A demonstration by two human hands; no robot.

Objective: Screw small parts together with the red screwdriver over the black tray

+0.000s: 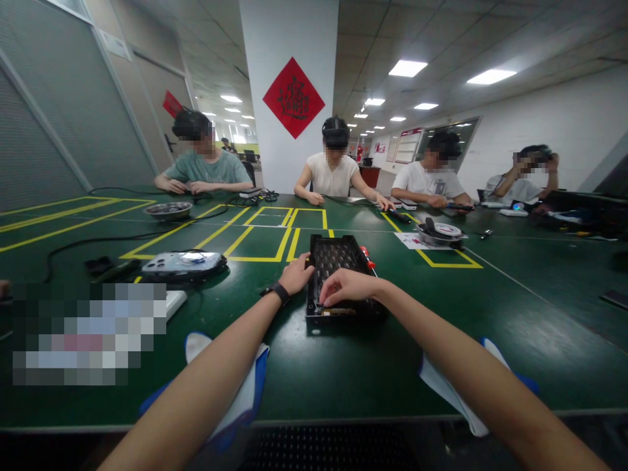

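Note:
A black open-topped case (338,252), its inside patterned with several round-looking cells, sits on the green table in front of me. My left hand (297,273) grips the case's left wall, a dark band around its wrist. Reaching over from the right, my right hand (346,286) has its fingers pinched together inside the near left corner. Whatever lies between those fingertips is too small to make out. A pale metallic strip (338,313) runs along the near inside edge, just below the right hand. Red-handled tools (366,252) lie against the far right side, partly hidden.
White-and-blue gloves (248,386) lie under my forearms. To the left are a phone-like device (184,263) and a cable (98,237). A metal bowl (168,210) and a dish with items (441,232) stand farther off. Several people sit across the table (490,314).

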